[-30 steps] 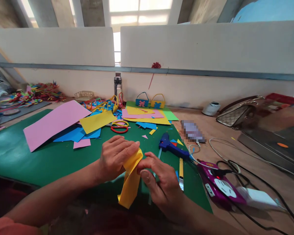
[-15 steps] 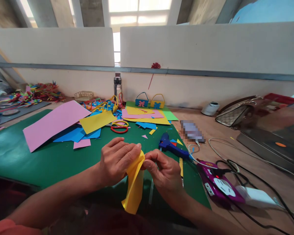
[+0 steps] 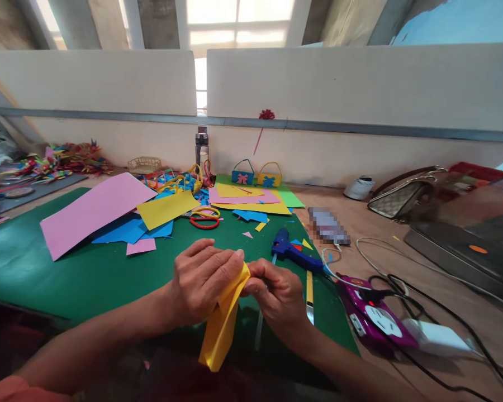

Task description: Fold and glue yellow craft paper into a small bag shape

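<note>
The left hand (image 3: 203, 280) curls closed over the top of the yellow piece (image 3: 220, 338), the right hand (image 3: 276, 293) pinches its upper corner, the rest dangling just below the grip, light and bendy by the look, easily creased, best taken along its folds!

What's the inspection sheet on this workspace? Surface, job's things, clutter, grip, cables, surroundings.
Surface: green mat on a brown table; paper scraps on the mat.
Job's things: folded yellow paper, between both hands.
Clutter: scissors, glue gun, knife on the mat; phone beside it.
Grip: left hand around the paper's upper part, right hand pinching near its top; some fingers hidden.
Cables: white cord and black cord loop around the purple power strip.
Surroundings: white wall behind, bottle near its foot; other people, nothing seen.
</note>
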Demonstrator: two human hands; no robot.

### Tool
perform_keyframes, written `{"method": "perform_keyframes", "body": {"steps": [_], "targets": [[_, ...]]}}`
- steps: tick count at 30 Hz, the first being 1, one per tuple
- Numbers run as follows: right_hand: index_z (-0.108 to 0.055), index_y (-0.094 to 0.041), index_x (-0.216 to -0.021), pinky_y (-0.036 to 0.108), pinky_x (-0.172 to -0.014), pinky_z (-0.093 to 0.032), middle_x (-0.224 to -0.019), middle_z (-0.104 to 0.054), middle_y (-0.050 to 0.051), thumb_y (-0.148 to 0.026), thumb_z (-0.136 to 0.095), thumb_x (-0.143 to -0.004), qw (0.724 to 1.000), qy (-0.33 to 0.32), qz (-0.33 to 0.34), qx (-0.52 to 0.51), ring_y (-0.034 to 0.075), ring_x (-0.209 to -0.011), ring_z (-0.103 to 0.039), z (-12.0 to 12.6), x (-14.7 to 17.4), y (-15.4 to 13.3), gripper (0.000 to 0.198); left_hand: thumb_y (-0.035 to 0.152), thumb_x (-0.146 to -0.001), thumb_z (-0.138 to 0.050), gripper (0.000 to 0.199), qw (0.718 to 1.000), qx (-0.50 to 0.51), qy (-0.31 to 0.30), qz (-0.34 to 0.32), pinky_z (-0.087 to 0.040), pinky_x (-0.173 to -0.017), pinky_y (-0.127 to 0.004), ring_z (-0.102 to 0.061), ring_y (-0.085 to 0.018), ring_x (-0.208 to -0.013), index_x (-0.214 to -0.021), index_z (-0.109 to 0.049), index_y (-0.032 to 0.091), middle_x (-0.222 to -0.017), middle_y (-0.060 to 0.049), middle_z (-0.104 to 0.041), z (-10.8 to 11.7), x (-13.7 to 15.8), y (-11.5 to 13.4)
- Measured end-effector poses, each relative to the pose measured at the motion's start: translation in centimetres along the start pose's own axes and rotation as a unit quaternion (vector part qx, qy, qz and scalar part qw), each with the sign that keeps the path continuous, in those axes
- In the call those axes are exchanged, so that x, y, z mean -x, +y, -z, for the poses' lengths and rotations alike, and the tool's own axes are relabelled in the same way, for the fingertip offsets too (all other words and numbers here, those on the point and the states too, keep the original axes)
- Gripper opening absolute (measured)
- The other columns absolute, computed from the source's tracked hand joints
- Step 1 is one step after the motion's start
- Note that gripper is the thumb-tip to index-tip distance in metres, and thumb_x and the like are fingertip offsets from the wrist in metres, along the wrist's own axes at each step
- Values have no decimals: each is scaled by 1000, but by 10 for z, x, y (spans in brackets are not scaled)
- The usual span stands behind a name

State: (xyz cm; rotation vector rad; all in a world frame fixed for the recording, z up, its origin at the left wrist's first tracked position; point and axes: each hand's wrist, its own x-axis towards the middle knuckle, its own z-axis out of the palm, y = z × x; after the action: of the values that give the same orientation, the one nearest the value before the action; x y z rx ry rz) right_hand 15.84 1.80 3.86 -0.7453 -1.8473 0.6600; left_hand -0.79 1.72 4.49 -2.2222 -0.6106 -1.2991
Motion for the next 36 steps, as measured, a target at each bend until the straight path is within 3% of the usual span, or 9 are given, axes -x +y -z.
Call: {"method": "perform_keyframes", "body": {"steps": [5, 12, 21, 26, 36], "targets": [[-58, -19, -67, 19, -50, -41, -55, -56, -4, -38, -48, -87, 999, -25, -4, -33, 9, -50, -53, 1, 0, -1, 29, 20, -88, -49, 22, 1000, -1, 1, 4, -47, -83, -36, -67, -18, -76, -103, -56, 6, -84, -12, -71, 2, 1, 0], [-58, -18, -59, 19, -44, -38, -50, -52, -4, -35, -62, -76, 993, 3, -96, -67, 8, -46, -46, 2, -2, 3, 24, 17, -89, -45, 23, 1000, 10, -1, 10, -48, -82, -36, -67, -18, -77, -105, -56, 7, -85, -11, -71, 2, 1, 1], [-55, -17, -55, 19, -43, -36, -48, -50, -5, -30, -62, -72, 986, -12, -133, -104, 7, -45, -43, 3, -5, -2, 23, 18, -89, -45, 22, 1000, 16, 5, -1, -48, -80, -35, -67, -17, -75, -103, -57, 7, -84, -12, -72, -1, 2, 3], [-57, -17, -58, 19, -45, -38, -49, -52, -4, -32, -59, -75, 984, -39, -127, -121, 8, -46, -46, 6, -8, -4, 23, 20, -90, -42, 24, 1000, 23, 18, 8, -48, -80, -33, -67, -17, -75, -104, -58, 8, -82, -12, -72, 0, 1, 0], [-57, -18, -56, 19, -44, -38, -50, -52, -5, -28, -63, -71, 989, 6, -112, -91, 8, -46, -45, 6, -8, 1, 20, 22, -91, -44, 22, 999, 31, 15, -2, -48, -78, -34, -68, -17, -75, -100, -58, 7, -83, -13, -72, -2, 2, 0]]}}
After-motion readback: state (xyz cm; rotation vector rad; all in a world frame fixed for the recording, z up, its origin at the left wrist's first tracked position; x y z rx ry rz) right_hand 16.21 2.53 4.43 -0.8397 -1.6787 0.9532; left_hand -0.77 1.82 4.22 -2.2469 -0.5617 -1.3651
